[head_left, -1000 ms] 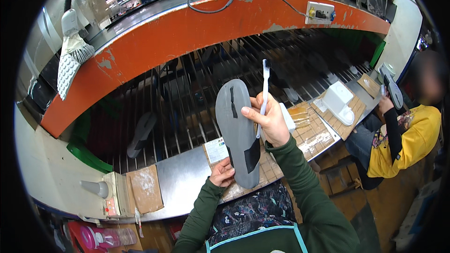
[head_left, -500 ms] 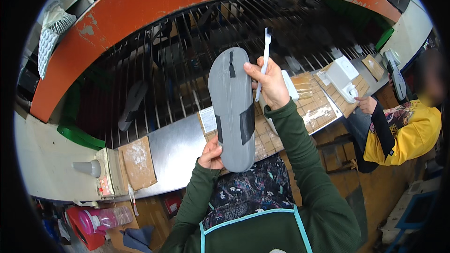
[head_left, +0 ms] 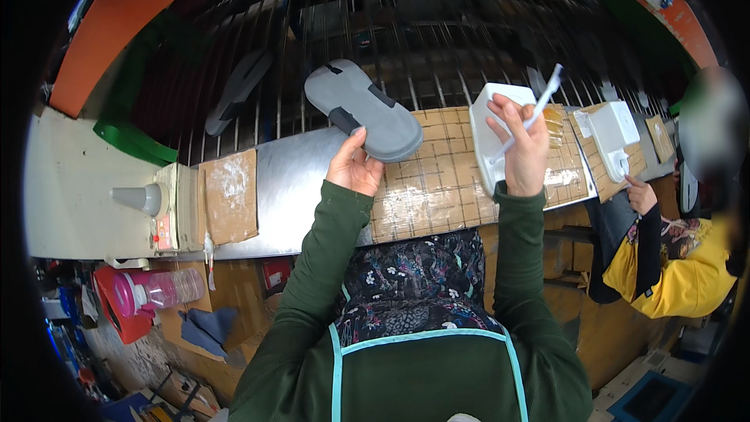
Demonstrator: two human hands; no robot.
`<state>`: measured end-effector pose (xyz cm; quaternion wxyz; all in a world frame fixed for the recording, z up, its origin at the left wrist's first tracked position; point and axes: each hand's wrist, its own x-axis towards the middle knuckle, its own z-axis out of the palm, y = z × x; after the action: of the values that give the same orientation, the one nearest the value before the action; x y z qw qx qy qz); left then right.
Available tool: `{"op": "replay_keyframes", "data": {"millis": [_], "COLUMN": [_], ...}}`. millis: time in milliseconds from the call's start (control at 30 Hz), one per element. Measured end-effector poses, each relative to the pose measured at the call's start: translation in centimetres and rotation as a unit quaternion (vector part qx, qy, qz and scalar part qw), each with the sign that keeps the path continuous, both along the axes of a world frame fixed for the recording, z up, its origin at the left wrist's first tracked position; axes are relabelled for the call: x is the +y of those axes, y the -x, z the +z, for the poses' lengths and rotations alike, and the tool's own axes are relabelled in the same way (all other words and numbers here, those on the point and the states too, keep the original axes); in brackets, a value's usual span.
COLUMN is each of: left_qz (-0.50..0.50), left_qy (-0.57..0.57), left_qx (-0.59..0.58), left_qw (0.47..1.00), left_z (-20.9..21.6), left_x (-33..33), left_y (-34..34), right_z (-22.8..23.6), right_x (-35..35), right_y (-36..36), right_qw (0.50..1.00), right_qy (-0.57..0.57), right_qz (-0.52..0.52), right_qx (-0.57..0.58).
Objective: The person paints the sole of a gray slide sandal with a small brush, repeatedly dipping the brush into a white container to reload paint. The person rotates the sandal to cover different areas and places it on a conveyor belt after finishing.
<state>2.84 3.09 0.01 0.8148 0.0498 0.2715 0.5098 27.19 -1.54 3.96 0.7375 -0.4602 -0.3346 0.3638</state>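
My left hand (head_left: 355, 166) grips the heel end of a grey shoe sole (head_left: 363, 105). The sole slants away to the far left over a rack of metal rods (head_left: 449, 43), with black patches on its sides and a dark slot near its far end. My right hand (head_left: 525, 155) is closed around the thin handle of a white brush (head_left: 544, 98), which resembles a toothbrush. One end of the brush points up to the far right. Just behind that hand stands a white plastic container (head_left: 483, 158), partly covered by it.
Taped cardboard (head_left: 437, 180) covers part of the metal bench (head_left: 293, 187). Another sole (head_left: 238, 92) lies on the rack at left. A grey cone (head_left: 137, 198) juts out beside a cardboard piece (head_left: 228, 195). At right, a co-worker in yellow (head_left: 683, 270) touches a second white container (head_left: 613, 137).
My right hand has let go of the sole and moved right with the brush to the white container. The left hand has tipped the sole forward over the rack. The view has shifted.
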Motion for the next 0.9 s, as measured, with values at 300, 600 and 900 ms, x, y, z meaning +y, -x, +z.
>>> {"op": "replay_keyframes", "data": {"millis": [300, 600, 900], "left_qz": [0.048, 0.025, -0.08], "left_qy": [-0.101, -0.152, -0.203], "left_qx": [0.122, 0.158, 0.246], "left_qw": [0.986, 0.975, 0.944], "left_z": [1.3, -0.5, -4.1], "left_x": [1.0, 3.1, 12.5], "left_y": [-1.1, -1.1, 0.7], "right_z": [-0.6, -0.4, -1.9], "right_x": [-2.3, -3.0, -2.1], "right_y": [-2.5, -5.4, -12.7], "right_qw": [1.0, 0.997, 0.99], "right_qy": [-0.004, -0.005, 0.009], "right_qz": [-0.013, -0.073, -0.14], "right_qx": [0.01, 0.014, 0.026]}}
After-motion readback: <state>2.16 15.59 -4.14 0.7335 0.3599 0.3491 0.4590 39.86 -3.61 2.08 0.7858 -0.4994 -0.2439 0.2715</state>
